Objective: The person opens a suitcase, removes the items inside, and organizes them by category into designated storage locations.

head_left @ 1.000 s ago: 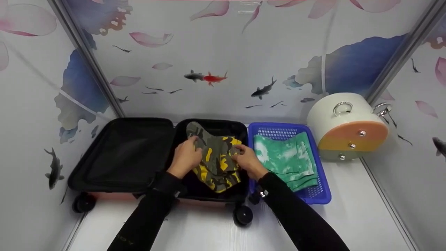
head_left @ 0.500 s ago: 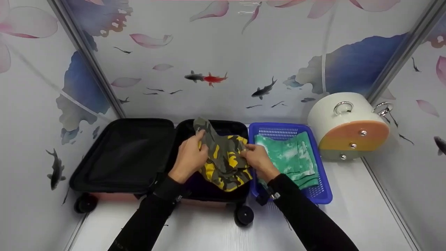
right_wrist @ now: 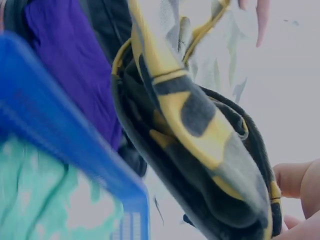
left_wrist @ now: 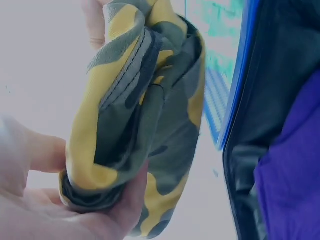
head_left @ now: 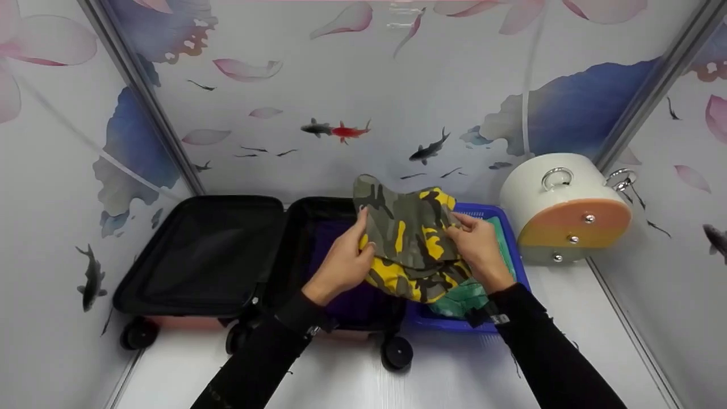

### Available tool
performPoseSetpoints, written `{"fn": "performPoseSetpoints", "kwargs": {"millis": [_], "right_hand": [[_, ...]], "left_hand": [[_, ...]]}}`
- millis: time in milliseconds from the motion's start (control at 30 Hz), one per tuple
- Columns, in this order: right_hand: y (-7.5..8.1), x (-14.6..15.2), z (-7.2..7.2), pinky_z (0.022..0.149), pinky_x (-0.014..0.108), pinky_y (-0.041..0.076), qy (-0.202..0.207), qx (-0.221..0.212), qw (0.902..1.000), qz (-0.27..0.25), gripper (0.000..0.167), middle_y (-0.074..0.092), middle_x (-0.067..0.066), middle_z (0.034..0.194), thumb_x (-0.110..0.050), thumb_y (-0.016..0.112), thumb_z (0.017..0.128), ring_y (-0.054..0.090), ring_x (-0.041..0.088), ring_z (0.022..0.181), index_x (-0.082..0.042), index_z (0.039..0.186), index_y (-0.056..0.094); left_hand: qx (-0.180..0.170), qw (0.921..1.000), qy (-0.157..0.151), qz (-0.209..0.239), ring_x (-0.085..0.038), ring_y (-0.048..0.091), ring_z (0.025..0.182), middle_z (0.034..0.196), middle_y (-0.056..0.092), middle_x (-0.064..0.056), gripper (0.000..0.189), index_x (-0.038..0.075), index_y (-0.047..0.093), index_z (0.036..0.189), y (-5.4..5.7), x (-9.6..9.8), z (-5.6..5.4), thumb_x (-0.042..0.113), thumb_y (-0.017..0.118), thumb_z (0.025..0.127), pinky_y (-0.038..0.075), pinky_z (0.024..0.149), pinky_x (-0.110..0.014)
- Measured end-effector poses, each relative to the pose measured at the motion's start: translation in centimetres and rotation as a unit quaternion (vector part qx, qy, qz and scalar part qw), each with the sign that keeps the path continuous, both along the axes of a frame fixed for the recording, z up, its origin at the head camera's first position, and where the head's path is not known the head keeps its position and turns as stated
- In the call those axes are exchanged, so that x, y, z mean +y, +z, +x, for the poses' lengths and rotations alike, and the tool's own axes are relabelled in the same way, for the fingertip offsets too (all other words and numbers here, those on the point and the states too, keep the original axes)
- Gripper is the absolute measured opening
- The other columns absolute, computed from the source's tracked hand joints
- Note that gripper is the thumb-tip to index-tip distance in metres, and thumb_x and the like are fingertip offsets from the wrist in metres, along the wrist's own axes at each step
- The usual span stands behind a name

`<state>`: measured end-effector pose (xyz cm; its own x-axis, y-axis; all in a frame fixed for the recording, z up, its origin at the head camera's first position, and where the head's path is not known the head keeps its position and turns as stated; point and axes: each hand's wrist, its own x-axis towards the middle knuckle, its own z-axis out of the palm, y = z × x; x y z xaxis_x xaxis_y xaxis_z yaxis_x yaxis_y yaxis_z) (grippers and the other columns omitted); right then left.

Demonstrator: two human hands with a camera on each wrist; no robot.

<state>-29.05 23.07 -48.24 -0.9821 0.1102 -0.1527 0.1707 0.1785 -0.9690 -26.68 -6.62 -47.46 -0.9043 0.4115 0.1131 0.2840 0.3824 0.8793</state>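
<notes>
A pale wall (head_left: 363, 85) fills twelve o'clock, printed with pink petals, dark fish and a red fish (head_left: 349, 132). A grey metal corner strip (head_left: 142, 96) slants down at ten o'clock, another at two, beside a blue-grey wash patch (head_left: 590, 108). Matching walls stand at nine and three. White surface (head_left: 341, 383) lies at six; a glare (head_left: 403, 24) shows high at twelve.
</notes>
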Motion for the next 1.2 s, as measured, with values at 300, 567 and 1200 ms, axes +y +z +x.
{"fn": "performPoseSetpoints", "kwargs": {"millis": [300,567,1200], "right_hand": [[-0.8,4.5,0.2,0.083,0.022,0.065,-0.023,0.013,0.9988,0.04,0.055,0.067,0.025,0.151,-0.017,0.066,0.105,0.076,0.007,0.096,-0.005,0.158,0.059],[-1.7,8.2,0.4,0.082,0.019,0.063,-0.055,-0.002,0.997,0.054,0.057,0.065,0.026,0.154,-0.018,0.063,0.107,0.074,0.004,0.093,-0.006,0.162,0.055],[-6.8,11.9,0.5,0.113,0.061,0.054,0.052,-0.085,0.9601,0.261,0.07,0.045,0.035,0.166,-0.02,0.057,0.109,0.058,0.044,0.136,-0.007,0.173,0.032]], "left_hand": [[-0.054,0.9968,-0.058,0.004,-0.011,0.034,0.054,0.189,0.003,-0.006,0.073,0.023,-0.002,0.179,-2.3,3.9,-0.8,0.019,0.041,0.12,0.041,0.059,-0.027],[-0.049,0.9949,-0.082,-0.03,-0.011,0.04,0.059,0.188,0.007,-0.013,0.072,0.024,-0.001,0.179,-4.2,8.2,-1.4,0.019,0.04,0.12,0.041,0.062,-0.027],[-0.023,0.9815,-0.06,-0.181,-0.031,0.064,0.124,0.129,0.071,-0.019,0.045,0.01,0.061,0.158,-7.3,9.8,-2.1,0.02,0.056,0.115,0.049,0.097,-0.037]]}}
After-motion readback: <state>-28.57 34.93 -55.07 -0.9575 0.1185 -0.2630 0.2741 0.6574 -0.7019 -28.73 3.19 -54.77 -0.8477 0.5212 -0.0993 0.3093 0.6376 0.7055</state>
